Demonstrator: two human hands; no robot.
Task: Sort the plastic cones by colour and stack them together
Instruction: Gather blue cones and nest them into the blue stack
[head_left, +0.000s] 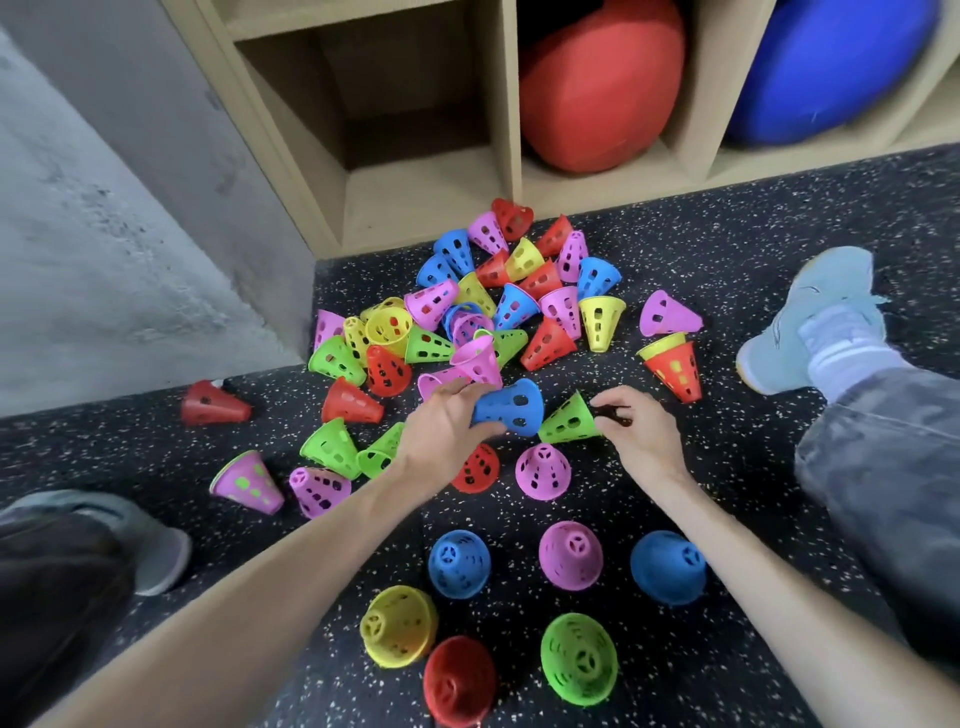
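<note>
1. Far left on the speckled floor (156, 447) a red cone (213, 402) lies on its side, apart from the rest. A pink cone with a green one nested inside (248, 482) lies nearer me.
2. The main heap of cones (483, 296) sprawls in front of the wooden shelf (415, 156), all colours mixed, most tipped over.
3. My left hand (447, 431) grips a blue cone (511, 408) at the near edge of the heap, thumb below it and fingers (457, 387) over its narrow end. It lies on its side, wide mouth towards the right.
4. My right hand (641, 431) is at the wide rim of a green cone (569, 421) lying just beside the blue one. Its fingers are curled with the tips pinched close, but I cannot tell whether they have the rim or are only touching it.
5. Close to me, six upright piles have begun: yellow (397, 626), red (460, 680), blue (460, 564), pink (570, 556), green (579, 660) and a second blue (667, 566).
6. I judge these cones light, thin and slightly springy, with holes that give the fingers purchase. They are smooth, so the rim or the body near the tip is the best hold. Squeezing hard might flex the wall and jam one cone inside another.
</note>
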